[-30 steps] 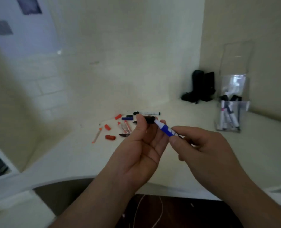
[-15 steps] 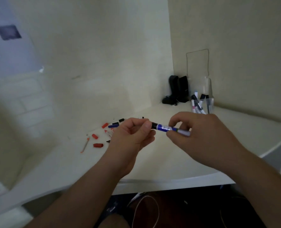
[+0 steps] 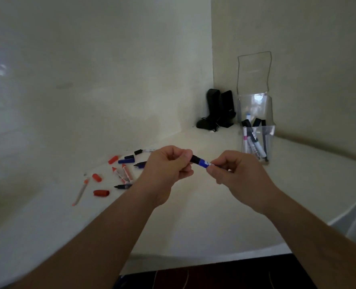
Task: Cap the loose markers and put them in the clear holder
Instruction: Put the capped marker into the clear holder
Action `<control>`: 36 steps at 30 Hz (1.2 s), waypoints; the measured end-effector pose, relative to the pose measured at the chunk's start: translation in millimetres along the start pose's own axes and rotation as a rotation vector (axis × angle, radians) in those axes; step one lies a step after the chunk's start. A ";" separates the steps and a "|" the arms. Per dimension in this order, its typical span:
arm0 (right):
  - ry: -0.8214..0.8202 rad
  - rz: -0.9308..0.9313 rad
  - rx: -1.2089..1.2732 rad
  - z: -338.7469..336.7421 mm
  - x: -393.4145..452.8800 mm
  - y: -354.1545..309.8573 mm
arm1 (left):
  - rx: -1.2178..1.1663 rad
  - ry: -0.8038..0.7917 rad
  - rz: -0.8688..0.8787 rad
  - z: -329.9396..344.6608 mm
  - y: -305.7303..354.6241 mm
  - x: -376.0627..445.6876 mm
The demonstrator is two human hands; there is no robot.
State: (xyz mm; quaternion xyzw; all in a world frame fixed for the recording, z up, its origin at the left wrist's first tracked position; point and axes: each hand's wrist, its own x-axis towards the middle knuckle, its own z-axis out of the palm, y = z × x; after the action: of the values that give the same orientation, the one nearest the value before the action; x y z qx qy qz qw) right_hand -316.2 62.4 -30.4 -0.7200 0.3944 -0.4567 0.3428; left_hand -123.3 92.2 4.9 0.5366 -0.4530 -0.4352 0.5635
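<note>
A blue marker (image 3: 202,162) with a black cap on its left end is held level between both hands above the white desk (image 3: 193,215). My left hand (image 3: 166,170) curls its fingers round the capped end. My right hand (image 3: 237,174) pinches the barrel's other end. The clear holder (image 3: 256,130) stands at the back right with several capped markers upright inside. Loose markers and caps lie to the left: red caps (image 3: 101,192), red-tipped markers (image 3: 123,174), a blue marker (image 3: 126,161), black-tipped markers (image 3: 123,186) and an orange pen (image 3: 80,191).
Two black speakers (image 3: 218,111) with a cable stand in the back corner beside the holder. Cream walls close the desk at the back and right. The desk's curved front edge (image 3: 214,257) runs below my forearms.
My left hand went from an open palm with the cap near the tip to fingers curled round the cap on the marker's end. The marker turned level; the view shifted left.
</note>
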 end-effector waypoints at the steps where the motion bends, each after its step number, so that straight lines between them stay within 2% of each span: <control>1: 0.004 0.011 -0.006 0.6 1.3 7.3 | 0.035 -0.022 0.007 1.7 -2.3 9.8; 4: -0.046 0.034 -0.197 -3.3 5.4 22.7 | 0.106 -0.077 0.022 12.3 -13.1 33.3; 6: -0.034 0.025 -0.355 -9.9 11.1 26.0 | 0.068 -0.088 0.022 27.2 -23.6 43.2; 11: 0.114 -0.084 -0.631 -53.6 38.5 14.4 | -0.317 -0.089 -0.026 81.5 -21.2 60.5; 12: 0.178 -0.063 -0.602 -67.6 47.8 10.6 | -0.371 -0.093 -0.047 89.8 -16.3 64.1; 14: 0.413 -0.031 -0.416 -97.0 68.3 1.1 | -0.371 -0.114 -0.068 102.9 -12.5 71.9; 16: 0.625 -0.033 -0.207 -116.5 87.5 -8.7 | -0.240 -0.116 -0.062 113.0 -17.5 77.3; 18: 0.694 -0.050 -0.166 -121.7 104.7 -11.0 | -0.075 -0.121 -0.014 121.0 -24.3 79.9; 22: 0.570 -0.007 -0.357 -109.6 121.7 10.4 | 0.233 -0.162 0.111 128.6 -32.4 82.2; 25: 0.441 0.059 -0.708 -97.5 120.6 43.0 | 0.338 -0.257 0.179 130.1 -38.6 80.8; 27: 0.428 0.062 -0.841 -93.5 118.4 56.5 | 0.364 -0.280 0.232 132.1 -40.8 82.0; 30: 0.395 0.099 -0.882 -93.3 120.1 64.0 | 0.387 -0.280 0.280 132.7 -40.8 83.3; 36: 0.323 0.081 -0.760 -88.0 112.1 68.7 | 0.447 -0.359 0.237 107.2 -46.3 88.6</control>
State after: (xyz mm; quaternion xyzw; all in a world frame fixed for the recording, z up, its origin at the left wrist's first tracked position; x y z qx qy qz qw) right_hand -384.9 -79.4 -15.1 -0.6984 0.6115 -0.3719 0.0039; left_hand -209.6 -18.9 -36.1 0.5054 -0.6889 -0.3440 0.3894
